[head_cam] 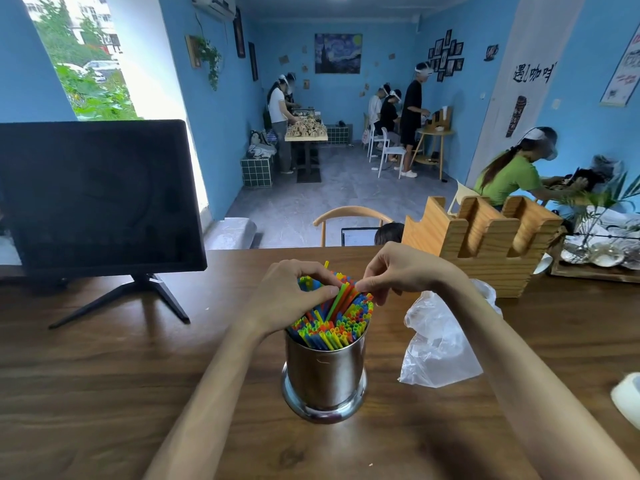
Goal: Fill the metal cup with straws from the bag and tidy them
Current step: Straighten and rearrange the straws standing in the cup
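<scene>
On the brown wooden tabletop [104,375], one black monitor [100,195]; left hand [294,292] and right hand [398,271] both pinch bright plastic straws [332,327], too many to count, filling one shiny metal cup [325,372]; one crumpled clear plastic bag [440,337] just beside it.

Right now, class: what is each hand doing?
Left hand: fingers curled on the straws in the metal cup.
Right hand: pinching straw tops.

Straws [341,323] under my fingers: green, yellow, orange, blue, mixed. Metal cup [325,372]: shiny silver. Bag [438,341]: clear, whitish. Table [104,375]: dark brown woodgrain. Monitor [100,195]: black. Walls: blue.
</scene>
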### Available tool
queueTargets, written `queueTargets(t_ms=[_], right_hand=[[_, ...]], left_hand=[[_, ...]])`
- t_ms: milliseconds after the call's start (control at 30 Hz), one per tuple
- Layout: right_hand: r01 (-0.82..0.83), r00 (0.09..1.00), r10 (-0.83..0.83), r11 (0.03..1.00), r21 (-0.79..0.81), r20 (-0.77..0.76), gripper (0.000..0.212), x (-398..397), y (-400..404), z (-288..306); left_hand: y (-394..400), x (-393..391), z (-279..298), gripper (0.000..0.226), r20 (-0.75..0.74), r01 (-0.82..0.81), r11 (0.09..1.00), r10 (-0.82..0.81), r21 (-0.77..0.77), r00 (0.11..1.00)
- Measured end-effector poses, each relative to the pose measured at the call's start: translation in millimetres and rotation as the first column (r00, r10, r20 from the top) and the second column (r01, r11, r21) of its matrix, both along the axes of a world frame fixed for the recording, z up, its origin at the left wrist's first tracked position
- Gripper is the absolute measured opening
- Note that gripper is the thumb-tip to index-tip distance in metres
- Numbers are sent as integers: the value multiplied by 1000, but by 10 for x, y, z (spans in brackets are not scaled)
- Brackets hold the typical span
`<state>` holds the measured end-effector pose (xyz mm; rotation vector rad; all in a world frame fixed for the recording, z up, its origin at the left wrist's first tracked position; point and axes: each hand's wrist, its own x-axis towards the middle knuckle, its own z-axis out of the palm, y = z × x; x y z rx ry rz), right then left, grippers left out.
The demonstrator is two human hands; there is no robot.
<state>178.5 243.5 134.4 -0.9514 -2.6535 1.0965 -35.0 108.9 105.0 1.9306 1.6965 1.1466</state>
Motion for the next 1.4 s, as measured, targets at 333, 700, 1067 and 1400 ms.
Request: queueTargets(t_ms=[333, 700, 1067, 1400], right_hand=[[166, 983, -133, 936, 311, -124, 20, -5, -125, 282], [502, 584, -115, 829, 246, -804, 20, -121, -224, 726], [263, 650, -212, 964, -46, -730, 11, -126, -249, 125], [277, 874, -304, 953, -126, -378, 33, 22, -115, -185]], left_hand=[[4, -4, 30, 15, 33, 65, 998, -65, -14, 997], [123, 30, 74, 23, 171, -9, 1000, 6, 18, 985], [-134, -232, 345, 17, 751, -159, 941, -128, 297, 647], [-66, -108, 293, 14, 557, -149, 924, -78, 351, 827]])
